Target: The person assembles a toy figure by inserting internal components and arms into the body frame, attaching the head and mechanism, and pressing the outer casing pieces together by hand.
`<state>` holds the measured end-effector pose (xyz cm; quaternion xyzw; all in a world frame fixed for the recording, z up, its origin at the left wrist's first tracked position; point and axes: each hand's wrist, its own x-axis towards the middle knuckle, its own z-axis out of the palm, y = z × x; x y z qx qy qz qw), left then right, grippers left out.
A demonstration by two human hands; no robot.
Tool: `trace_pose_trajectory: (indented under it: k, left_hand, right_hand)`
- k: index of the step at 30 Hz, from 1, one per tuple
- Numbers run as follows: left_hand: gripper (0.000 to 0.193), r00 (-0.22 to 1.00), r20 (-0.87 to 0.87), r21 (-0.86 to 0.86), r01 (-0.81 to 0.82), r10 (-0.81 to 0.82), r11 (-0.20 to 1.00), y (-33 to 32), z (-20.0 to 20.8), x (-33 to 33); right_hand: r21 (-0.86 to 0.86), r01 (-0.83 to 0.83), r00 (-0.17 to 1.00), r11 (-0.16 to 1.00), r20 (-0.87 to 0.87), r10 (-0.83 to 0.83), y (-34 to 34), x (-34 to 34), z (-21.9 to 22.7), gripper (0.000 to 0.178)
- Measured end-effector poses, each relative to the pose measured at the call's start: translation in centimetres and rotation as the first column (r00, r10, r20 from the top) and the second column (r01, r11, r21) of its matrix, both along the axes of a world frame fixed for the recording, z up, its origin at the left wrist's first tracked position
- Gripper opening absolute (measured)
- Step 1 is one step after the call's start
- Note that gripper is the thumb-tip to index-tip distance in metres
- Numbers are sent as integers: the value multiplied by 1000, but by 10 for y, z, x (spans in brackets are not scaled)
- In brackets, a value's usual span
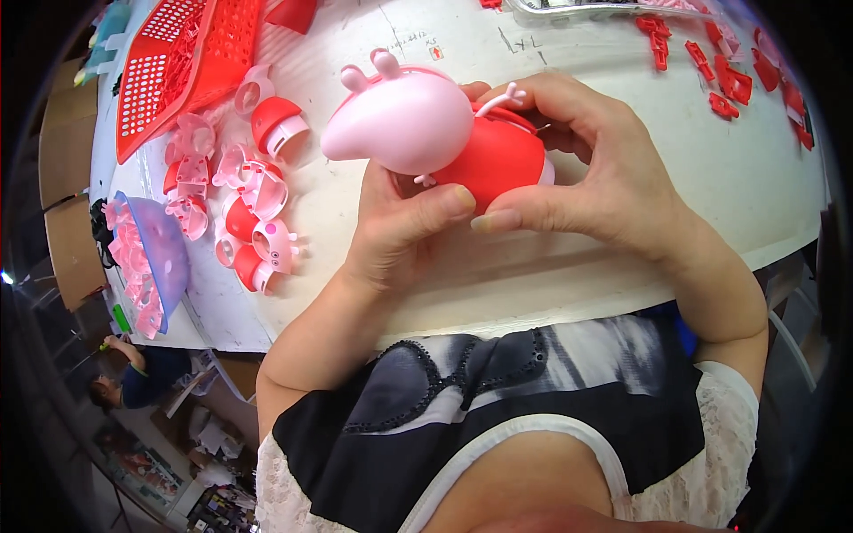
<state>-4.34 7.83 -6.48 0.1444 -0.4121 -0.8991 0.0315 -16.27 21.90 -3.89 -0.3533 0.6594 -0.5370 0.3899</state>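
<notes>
A toy pig figure (498, 164) with a pink head and a red body is held between both hands above the white table (533, 275). My left hand (400, 213) grips it from below the head, its thumb pressed on the front of the red body. My right hand (591, 164) wraps round the other end, with the thumb on the body's lower part and the fingers behind. The head, with two ears, points left. One thin pink arm sticks up by my right fingers; a small hand shows near my left thumb. The toy's far side is hidden.
Left of my hands lie several pink and red toy parts (262, 191). A red perforated basket (147, 98) holds red pieces, and a bluish bowl (160, 253) holds pink ones. Red pieces (733, 84) and a clear tray (613, 9) are at the far right. Another person (142, 377) is at lower left.
</notes>
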Motion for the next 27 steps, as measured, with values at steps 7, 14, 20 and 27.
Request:
trace_pose_trajectory:
  k: [7,14,20,27]
  left_hand:
    - [69,999,25,-79,-37,39,996,4,6,3]
    - [70,998,-4,-96,-71,70,993,2,5,1]
    - [74,994,-13,-91,-108,107,990,4,1,0]
    - [76,999,16,-75,-26,27,997,2,3,2]
  right_hand:
    - [-27,31,996,999,81,-29,-2,1,-5,55]
    - [-133,81,991,988,115,-66,-4,6,-10,53]
    - [-150,87,979,985,195,-57,-6,3,-9,52]
    - [-84,36,998,996,49,-32,-2,1,-7,58]
